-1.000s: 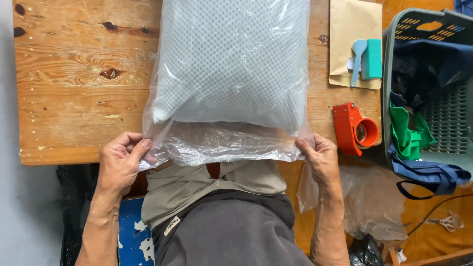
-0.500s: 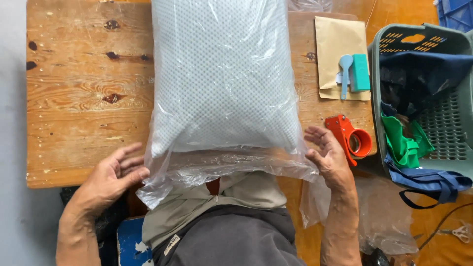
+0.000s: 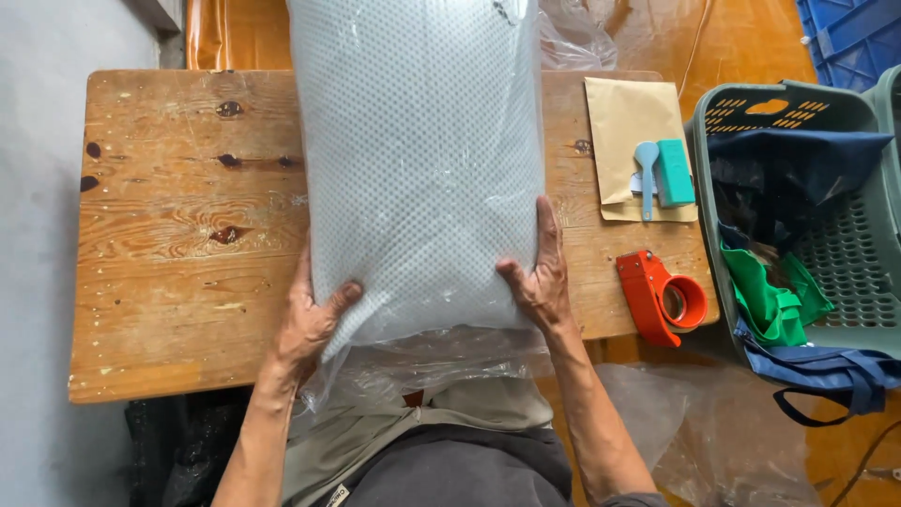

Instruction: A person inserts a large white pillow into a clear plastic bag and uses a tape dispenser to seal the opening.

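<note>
Glossy, crinkled clear plastic bag (image 3: 432, 361) over dimpled matt cloth pillow (image 3: 418, 160); knotty, worn wooden table (image 3: 178, 235).

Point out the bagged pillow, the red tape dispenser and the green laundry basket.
bagged pillow (image 3: 418, 160), head view, middle of its dotted face.
red tape dispenser (image 3: 648, 286), head view, on its red body.
green laundry basket (image 3: 859, 235), head view, on its perforated inner wall.
</note>
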